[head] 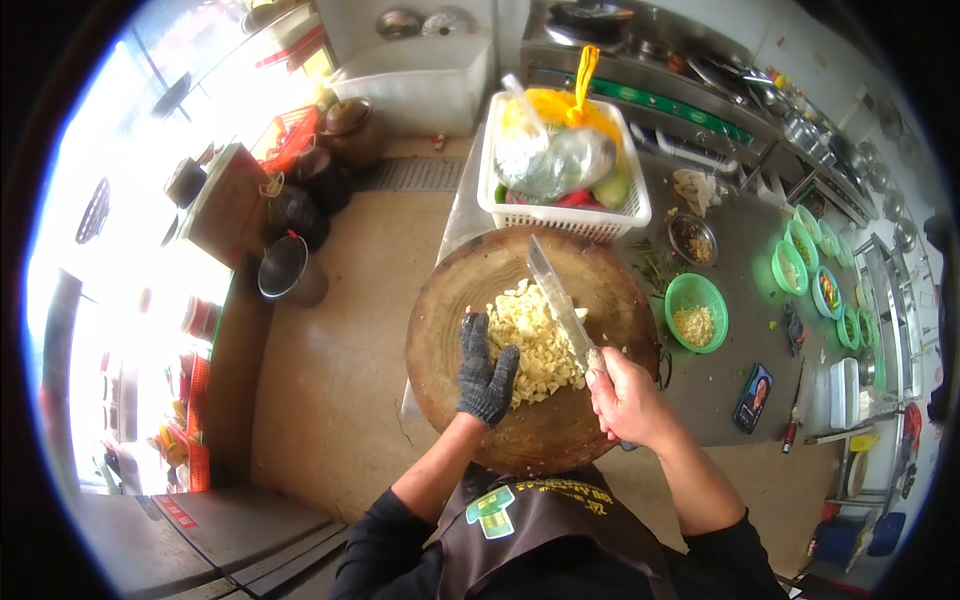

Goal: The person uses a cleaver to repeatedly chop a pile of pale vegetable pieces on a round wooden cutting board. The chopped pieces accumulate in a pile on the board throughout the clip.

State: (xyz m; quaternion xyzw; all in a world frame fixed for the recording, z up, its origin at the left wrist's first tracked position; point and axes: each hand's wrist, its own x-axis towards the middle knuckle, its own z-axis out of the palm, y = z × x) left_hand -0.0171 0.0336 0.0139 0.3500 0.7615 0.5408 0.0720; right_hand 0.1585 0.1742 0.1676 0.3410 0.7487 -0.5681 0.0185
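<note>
A heap of chopped pale pieces, perhaps garlic (529, 345), lies on a round wooden chopping block (465, 292) in front of me. My left hand (486, 371), in a dark grey knit glove, rests against the heap's left side with fingers spread and thumb apart. Bare, my right hand (626, 397) grips the handle of a wide-bladed kitchen knife (556, 292). The blade slants up and left across the heap's right side, its tip near the far part of the block. Whether its edge touches the wood, I cannot tell.
Beyond the block stands a white plastic basket (570, 217) of vegetables and bags. On the steel table (675, 405) to the right are a green colander (696, 311) with chopped pieces, a metal bowl (691, 238), a phone (752, 397) and several green baskets. A dark bucket (289, 270) stands at left.
</note>
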